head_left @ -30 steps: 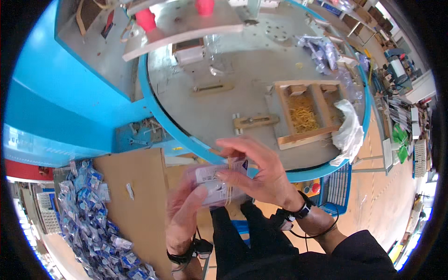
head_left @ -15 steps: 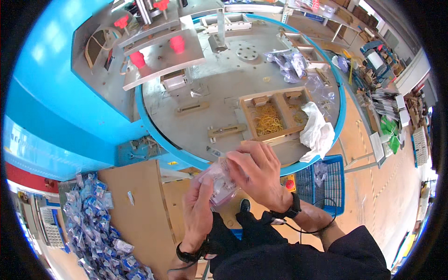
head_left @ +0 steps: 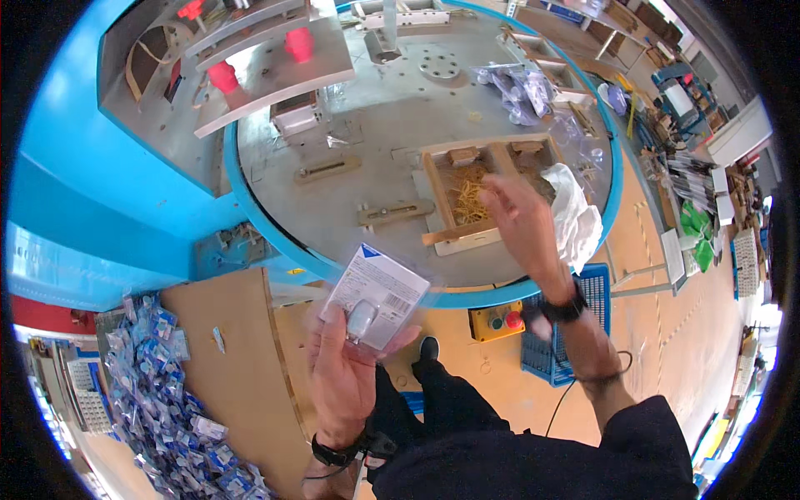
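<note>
Though blurred, left hand (head_left: 343,375) holds white-carded blister pack (head_left: 375,296).

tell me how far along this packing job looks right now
Done: a heap of finished blue packs lies in the bin at lower left. In hand: the left hand holds one clear blister pack, while the right hand reaches over the wooden tray of yellow pieces. Left: plenty of pieces remain in that tray.

Round grey worktop (head_left: 392,125) with a blue rim fills the middle. Two red knobs (head_left: 258,60) sit far left on a grey bracket. Clear bags (head_left: 517,83) lie far right. White cloth (head_left: 575,212) droops at the right edge. Near left, a heap of blue packets (head_left: 158,400); near right, a blue crate (head_left: 583,333) and a yellow button box (head_left: 497,321).
</note>
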Available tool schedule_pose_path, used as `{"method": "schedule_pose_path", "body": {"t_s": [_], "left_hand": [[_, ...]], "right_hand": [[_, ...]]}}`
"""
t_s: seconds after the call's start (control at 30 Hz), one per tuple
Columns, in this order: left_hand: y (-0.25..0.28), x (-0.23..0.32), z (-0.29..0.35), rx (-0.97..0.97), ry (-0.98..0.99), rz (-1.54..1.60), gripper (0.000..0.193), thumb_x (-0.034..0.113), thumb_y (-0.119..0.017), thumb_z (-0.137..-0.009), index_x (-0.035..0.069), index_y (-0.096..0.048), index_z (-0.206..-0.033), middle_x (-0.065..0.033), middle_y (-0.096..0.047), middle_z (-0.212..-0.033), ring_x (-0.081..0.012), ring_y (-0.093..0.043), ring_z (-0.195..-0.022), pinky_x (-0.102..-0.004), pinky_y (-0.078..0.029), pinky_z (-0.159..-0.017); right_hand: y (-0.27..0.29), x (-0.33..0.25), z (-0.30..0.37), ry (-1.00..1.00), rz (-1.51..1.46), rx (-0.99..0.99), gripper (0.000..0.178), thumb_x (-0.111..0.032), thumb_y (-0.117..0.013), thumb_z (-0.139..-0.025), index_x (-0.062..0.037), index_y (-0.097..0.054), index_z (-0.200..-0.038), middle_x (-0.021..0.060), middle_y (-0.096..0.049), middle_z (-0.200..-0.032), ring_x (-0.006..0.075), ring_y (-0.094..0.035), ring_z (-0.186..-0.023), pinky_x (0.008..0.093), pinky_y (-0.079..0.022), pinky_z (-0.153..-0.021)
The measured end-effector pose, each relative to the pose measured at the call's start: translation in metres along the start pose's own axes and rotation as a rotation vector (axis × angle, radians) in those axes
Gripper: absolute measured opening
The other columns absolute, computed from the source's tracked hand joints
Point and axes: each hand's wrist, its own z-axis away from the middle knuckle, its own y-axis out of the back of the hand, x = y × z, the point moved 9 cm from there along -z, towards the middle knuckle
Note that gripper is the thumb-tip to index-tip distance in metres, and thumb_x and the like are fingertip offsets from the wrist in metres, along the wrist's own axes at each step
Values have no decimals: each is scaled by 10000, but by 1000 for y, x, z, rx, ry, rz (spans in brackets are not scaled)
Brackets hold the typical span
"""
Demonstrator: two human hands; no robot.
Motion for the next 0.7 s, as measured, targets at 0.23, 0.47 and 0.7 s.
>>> {"method": "schedule_pose_path", "body": {"t_s": [0.23, 0.47, 0.7], "left_hand": [[7, 10, -14, 127, -300, -300, 428, 302, -410, -1093, -2, -511, -1378, -129, -598, -1330, -243, -617, -1168, -406, -523, -968], [48, 12, -51, 118, -109, -23, 434, 312, -398, -1093, -22, -510, -1346, -144, -623, -1282, -253, -637, -1149, -414, -546, -946], [81, 41, -116, -209, 128, -101, 379, 265, -438, -1089, -5, -511, -1345, -129, -628, -1281, -254, -653, -1167, -457, -590, -942]], "right_hand": [[-76, -98, 76, -291, -847, -494, 274, -220, -702, -975, -1, -684, -1139, 38, -715, -932, 78, -628, -842, 262, -531, -736], [-126, -97, 37, -423, -958, -517, 243, -165, -728, -957, 13, -667, -1111, -12, -685, -903, 27, -603, -775, 206, -514, -678], [-182, -98, 7, -355, -798, -523, 179, -148, -752, -936, -7, -683, -1021, -18, -679, -864, 14, -587, -761, 186, -490, -646]]}}
